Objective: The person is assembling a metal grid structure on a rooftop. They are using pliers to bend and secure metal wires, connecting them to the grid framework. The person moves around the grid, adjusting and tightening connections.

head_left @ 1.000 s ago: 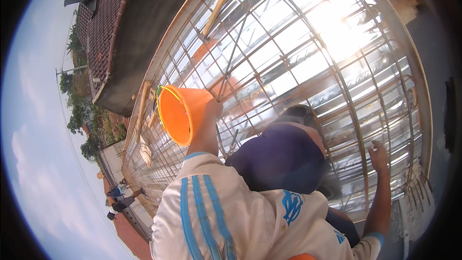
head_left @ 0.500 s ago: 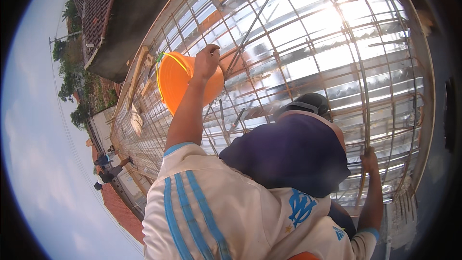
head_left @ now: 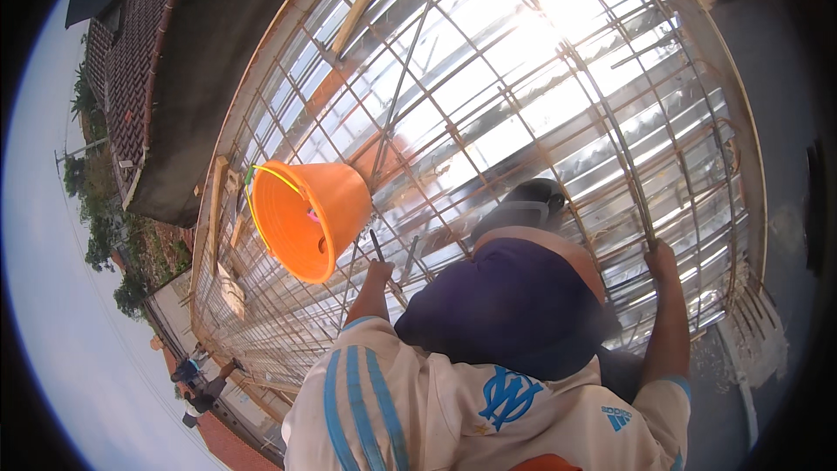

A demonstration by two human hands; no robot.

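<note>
An orange bucket point(head_left: 305, 218) with a yellow-green handle lies tilted on a rusty rebar mesh point(head_left: 523, 105), its mouth turned to the lower left. My left hand point(head_left: 379, 275) is just right of the bucket and apart from it, closed around a thin dark metal tool that sticks up from the fist. My right hand point(head_left: 663, 257) grips a bar of the mesh at the right. Between my arms I see my white shirt with blue stripes, my dark shorts point(head_left: 506, 305) and a dark shoe point(head_left: 532, 201) standing on the bars.
Shiny metal sheeting glares beneath the mesh. A wooden plank point(head_left: 357, 9) lies on the bars at the top. A tiled roof point(head_left: 131, 44) and trees are at the left; two people point(head_left: 196, 375) stand far below. Grey concrete point(head_left: 776, 122) borders the right.
My left hand held the bucket up by its rim; now the bucket rests on the mesh and that hand holds a thin tool. My right hand has shifted along the bars.
</note>
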